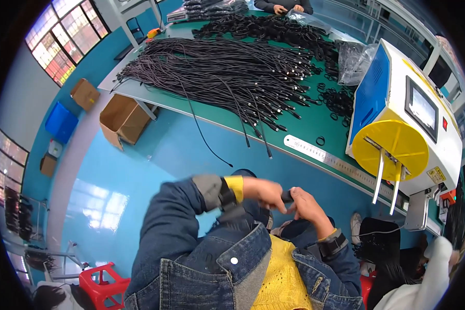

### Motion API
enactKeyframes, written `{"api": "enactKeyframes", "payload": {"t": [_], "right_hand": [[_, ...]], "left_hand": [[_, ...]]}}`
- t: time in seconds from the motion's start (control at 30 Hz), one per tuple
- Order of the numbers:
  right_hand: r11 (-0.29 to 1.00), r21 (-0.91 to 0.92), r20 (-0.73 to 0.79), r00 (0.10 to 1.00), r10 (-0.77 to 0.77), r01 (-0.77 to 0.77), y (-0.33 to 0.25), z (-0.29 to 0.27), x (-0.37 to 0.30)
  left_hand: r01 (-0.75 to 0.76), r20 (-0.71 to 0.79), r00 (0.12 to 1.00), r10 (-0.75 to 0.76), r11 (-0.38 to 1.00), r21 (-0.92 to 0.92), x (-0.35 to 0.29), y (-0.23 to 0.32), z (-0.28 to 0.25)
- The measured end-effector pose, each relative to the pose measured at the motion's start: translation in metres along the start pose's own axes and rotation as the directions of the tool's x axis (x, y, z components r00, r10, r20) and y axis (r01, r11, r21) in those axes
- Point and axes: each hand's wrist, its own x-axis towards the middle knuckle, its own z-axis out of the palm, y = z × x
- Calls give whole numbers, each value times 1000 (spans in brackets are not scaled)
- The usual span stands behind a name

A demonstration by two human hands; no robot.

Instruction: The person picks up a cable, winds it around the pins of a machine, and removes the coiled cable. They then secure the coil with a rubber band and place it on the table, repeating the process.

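Note:
My left hand [270, 194] and my right hand [306, 205] are close together over my lap, in front of the table's near edge. Between their fingertips is a small dark piece [287, 197], too small and covered to name. The fingers of both hands are bent inward and closed around it. Beyond my hands, a wide heap of black cables [206, 72] with metal plugs lies across the green table. One cable [204, 133] hangs over its edge. Loose black bands [338, 101] lie right of the plugs, and one single ring [320, 140] sits nearer the edge.
A steel ruler [328, 159] runs along the table's edge. At right stands a white, blue and yellow machine [398, 144] with two metal prongs jutting toward me. Clear plastic bags [354, 62] lie behind it. A co-worker's hands [289, 9] are across the table. A cardboard box [123, 119] stands left.

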Motion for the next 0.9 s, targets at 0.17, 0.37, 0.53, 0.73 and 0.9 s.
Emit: {"api": "enactKeyframes", "payload": {"t": [0.17, 0.37, 0.53, 0.73, 0.9], "right_hand": [[997, 72, 126, 992, 4, -13, 24, -8, -2], [997, 70, 208, 977, -53, 39, 46, 10, -1], [999, -15, 293, 956, -23, 29, 51, 17, 8], [993, 20, 250, 961, -121, 119, 35, 18, 10], [803, -23, -122, 796, -593, 595, 10, 20, -4]], "left_hand": [[-634, -675, 579, 457, 773, -21, -80, 30, -199], [320, -896, -367, 252, 938, 133, -95, -70, -286], [457, -929, -304, -210, 824, -336, -81, -146, -229], [-514, -963, 262, -62, 836, -193, -111, -180, -269], [-939, -894, 181, 410, -200, -281, -170, 11, -117]]}}
